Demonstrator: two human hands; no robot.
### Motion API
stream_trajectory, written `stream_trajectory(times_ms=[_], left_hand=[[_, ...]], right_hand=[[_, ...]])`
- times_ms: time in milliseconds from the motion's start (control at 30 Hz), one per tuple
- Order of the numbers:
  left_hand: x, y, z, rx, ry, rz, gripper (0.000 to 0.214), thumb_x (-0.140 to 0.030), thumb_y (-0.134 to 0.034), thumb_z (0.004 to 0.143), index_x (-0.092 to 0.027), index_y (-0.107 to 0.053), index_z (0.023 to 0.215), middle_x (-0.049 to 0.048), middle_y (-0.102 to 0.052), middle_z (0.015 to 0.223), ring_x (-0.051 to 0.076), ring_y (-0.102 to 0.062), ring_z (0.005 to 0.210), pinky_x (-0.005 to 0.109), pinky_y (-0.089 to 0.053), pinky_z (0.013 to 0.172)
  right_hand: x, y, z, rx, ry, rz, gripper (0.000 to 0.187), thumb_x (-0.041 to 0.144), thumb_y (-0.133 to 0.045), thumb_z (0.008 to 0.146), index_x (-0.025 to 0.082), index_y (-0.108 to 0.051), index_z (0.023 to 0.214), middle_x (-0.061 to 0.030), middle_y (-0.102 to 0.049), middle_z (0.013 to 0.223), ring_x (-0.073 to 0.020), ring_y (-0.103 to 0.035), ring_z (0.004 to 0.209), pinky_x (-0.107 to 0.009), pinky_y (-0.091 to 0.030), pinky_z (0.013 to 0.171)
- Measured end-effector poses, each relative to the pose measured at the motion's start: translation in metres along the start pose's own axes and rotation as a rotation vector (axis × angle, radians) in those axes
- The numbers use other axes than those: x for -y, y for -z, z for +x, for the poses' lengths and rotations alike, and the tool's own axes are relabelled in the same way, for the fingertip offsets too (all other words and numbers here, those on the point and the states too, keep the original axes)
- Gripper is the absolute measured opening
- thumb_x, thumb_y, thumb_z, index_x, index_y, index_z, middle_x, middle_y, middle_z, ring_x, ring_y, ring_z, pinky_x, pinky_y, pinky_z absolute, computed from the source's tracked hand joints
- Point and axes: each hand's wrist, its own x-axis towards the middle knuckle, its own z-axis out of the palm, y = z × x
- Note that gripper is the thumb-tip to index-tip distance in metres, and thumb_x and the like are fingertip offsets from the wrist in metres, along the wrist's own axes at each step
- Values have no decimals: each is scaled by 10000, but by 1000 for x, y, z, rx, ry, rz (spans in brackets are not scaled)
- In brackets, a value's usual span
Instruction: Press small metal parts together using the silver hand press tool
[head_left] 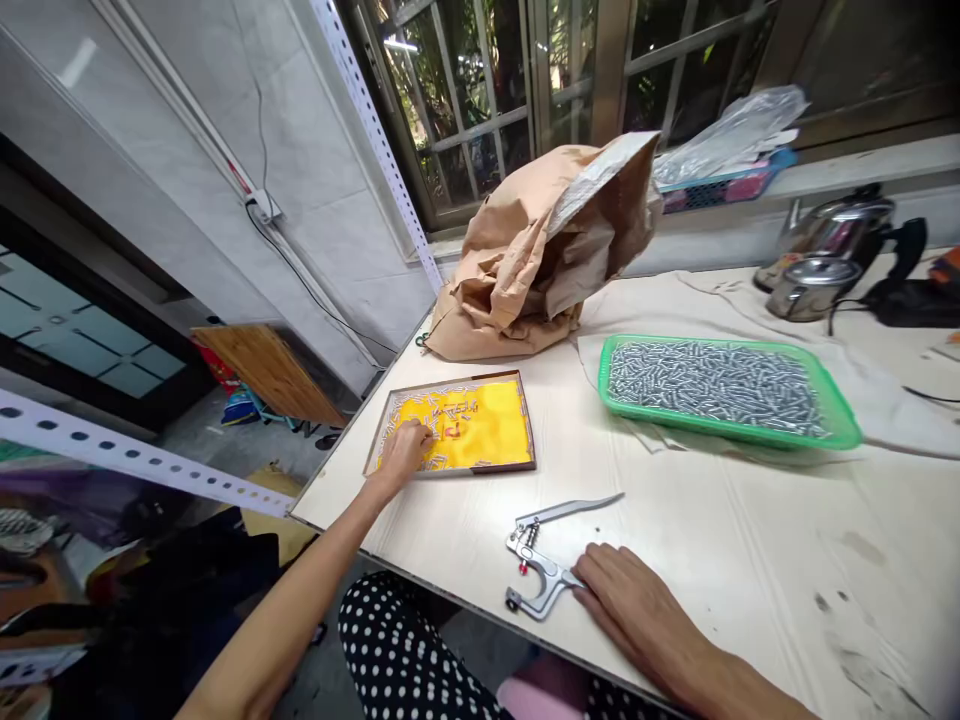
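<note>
My left hand (406, 450) reaches into a shallow tray (508, 467) with a yellow bottom, its fingers closed and pointing down among small metal pieces (456, 410). Whatever those fingertips pinch is hidden. Close to the table's front edge lies a pair of silver snap-fastener pliers (546, 580), its jaws spread and its upper handle raised. My right hand (626, 605) is closed over the lower handle, pressing it on the tabletop. To the right, a green plastic basket (846, 425) is filled with many small shiny metal pieces (712, 385).
A crumpled brown paper sack (517, 265) stands behind the tray against the window. At the back right are a metal kettle (840, 235) and a small metal pot (814, 288). A blue basket (731, 185) sits on the sill. The table's left edge borders a perforated metal post (390, 150).
</note>
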Motion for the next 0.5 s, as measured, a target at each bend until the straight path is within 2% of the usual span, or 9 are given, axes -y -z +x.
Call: stream_trajectory(times_ms=[267, 500], left_hand=[[5, -18, 12, 31, -103, 74, 249, -175, -420, 936, -141, -660, 883, 122, -612, 1010, 234, -548, 1000, 311, -409, 843], [5, -10, 14, 21, -148, 7, 207, -125, -467, 901, -166, -646, 805, 101, -631, 948, 203, -565, 930, 287, -440, 832]], right_hand=[[3, -2, 2, -9, -6, -63, 122, 209, -457, 949, 223, -476, 830, -27, -565, 756, -189, -522, 653, -317, -355, 623], [3, -3, 1, 6, -26, -46, 130, 209, -475, 945, 224, -484, 816, -29, -564, 759, -188, -510, 655, -317, -347, 617]])
